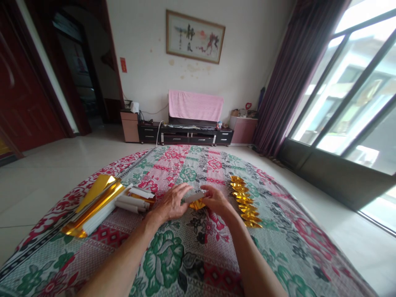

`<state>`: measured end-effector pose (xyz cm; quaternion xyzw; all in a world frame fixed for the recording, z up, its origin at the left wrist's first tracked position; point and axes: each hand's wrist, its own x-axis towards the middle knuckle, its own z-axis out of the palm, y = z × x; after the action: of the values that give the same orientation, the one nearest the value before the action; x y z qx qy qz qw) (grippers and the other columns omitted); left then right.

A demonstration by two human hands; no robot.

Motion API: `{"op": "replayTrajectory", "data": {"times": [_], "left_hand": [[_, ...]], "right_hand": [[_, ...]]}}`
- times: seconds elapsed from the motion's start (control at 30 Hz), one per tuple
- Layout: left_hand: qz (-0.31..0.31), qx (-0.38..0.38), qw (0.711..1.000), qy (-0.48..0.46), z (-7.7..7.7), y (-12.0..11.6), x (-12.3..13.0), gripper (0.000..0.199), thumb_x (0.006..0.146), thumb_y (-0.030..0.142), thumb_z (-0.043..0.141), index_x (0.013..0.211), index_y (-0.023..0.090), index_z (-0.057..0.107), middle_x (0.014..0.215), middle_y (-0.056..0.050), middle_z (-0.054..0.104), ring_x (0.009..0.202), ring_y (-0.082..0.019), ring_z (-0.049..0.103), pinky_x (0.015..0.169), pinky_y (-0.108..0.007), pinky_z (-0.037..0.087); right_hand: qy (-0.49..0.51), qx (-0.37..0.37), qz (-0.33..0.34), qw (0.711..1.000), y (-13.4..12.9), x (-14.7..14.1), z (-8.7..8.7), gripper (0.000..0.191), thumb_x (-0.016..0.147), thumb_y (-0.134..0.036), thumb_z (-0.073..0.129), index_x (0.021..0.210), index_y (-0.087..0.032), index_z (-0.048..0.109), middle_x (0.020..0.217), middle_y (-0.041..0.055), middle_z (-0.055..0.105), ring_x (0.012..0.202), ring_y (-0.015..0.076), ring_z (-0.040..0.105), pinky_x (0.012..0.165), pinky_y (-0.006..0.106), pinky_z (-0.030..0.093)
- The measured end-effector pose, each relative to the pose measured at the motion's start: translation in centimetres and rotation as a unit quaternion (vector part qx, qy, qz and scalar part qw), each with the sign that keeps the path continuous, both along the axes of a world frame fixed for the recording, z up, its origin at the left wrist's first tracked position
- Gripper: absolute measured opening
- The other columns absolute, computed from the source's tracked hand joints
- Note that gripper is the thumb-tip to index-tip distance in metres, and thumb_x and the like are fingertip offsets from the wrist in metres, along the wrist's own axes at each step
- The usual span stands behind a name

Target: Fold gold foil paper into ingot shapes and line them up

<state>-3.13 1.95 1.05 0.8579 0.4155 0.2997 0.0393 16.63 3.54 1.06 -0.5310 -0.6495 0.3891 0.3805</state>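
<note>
A small piece of gold foil paper (197, 204) with a white back is held between my two hands, partly folded, just above the patterned cloth. My left hand (172, 202) grips its left end, thumb near me and fingers curved over the far side. At its right end, my right hand (217, 200) pinches the paper between thumb and fingers. To the right lies a row of folded gold paper pieces (244, 201), overlapping one another. On the left are a stack of gold foil sheets (103, 202) and some rolled or bent sheets with white backs (131, 203).
A floral cloth (165, 258) covers the round surface under my hands. Beyond it stand a low black TV cabinet (188, 136) and a screen draped with a pink towel (195, 105). Purple curtains (291, 74) and a large window are at the right.
</note>
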Motion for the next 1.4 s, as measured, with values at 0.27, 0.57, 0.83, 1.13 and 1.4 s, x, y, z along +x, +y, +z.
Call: {"op": "replayTrajectory", "data": {"times": [0.27, 0.57, 0.83, 1.13, 1.4], "left_hand": [[0.164, 0.004, 0.985, -0.058, 0.3, -0.4, 0.7, 0.018, 0.075, 0.023, 0.057, 0.092, 0.018, 0.055, 0.091, -0.005, 0.055, 0.088, -0.019, 0.055, 0.08, -0.033, 0.047], [0.071, -0.041, 0.997, -0.004, -0.5, -0.1, 0.5, 0.019, 0.084, 0.025, 0.049, 0.088, 0.021, 0.067, 0.086, -0.003, 0.06, 0.088, -0.016, 0.054, 0.081, -0.029, 0.043], [0.047, -0.017, 0.999, 0.01, -0.5, -0.1, 0.9, 0.019, 0.084, 0.021, 0.047, 0.087, 0.021, 0.066, 0.087, -0.003, 0.061, 0.088, -0.016, 0.054, 0.08, -0.029, 0.043], [-0.001, -0.015, 1.0, 0.021, -0.3, -0.4, 0.8, 0.024, 0.083, 0.014, 0.044, 0.084, 0.02, 0.067, 0.087, -0.003, 0.061, 0.088, -0.016, 0.054, 0.082, -0.029, 0.044], [-0.003, -0.028, 0.999, 0.019, 0.1, -0.5, 0.8, 0.022, 0.082, 0.015, 0.046, 0.083, 0.022, 0.067, 0.085, -0.002, 0.062, 0.088, -0.016, 0.054, 0.083, -0.029, 0.044]], "right_hand": [[-0.049, 0.026, -0.085, 0.995, -0.2, -1.4, -0.1, 0.047, 0.063, -0.014, 0.051, 0.11, -0.014, 0.058, 0.069, -0.0013, 0.06, 0.058, 0.0101, 0.052, 0.055, 0.02, 0.039], [-0.159, 0.057, -0.074, 0.983, -1.6, -2.2, 1.5, 0.053, 0.061, -0.015, 0.057, 0.114, -0.019, 0.058, 0.076, 0.0002, 0.062, 0.067, 0.0125, 0.055, 0.061, 0.021, 0.04], [-0.085, -0.042, -0.018, 0.995, -2.2, -2.4, 1.9, 0.035, 0.065, -0.023, 0.062, 0.1, -0.019, 0.058, 0.063, -0.0048, 0.055, 0.046, 0.0069, 0.049, 0.043, 0.017, 0.036], [-0.138, -0.006, 0.107, 0.985, -2.0, -0.7, 2.5, 0.041, 0.061, -0.01, 0.056, 0.101, -0.018, 0.061, 0.07, -0.0028, 0.062, 0.053, 0.0078, 0.05, 0.05, 0.018, 0.039], [-0.214, 0.181, 0.116, 0.953, -1.6, -0.2, 1.4, 0.042, 0.064, -0.004, 0.051, 0.1, -0.021, 0.063, 0.09, 0.0027, 0.062, 0.078, 0.0131, 0.057, 0.071, 0.024, 0.043]]}}
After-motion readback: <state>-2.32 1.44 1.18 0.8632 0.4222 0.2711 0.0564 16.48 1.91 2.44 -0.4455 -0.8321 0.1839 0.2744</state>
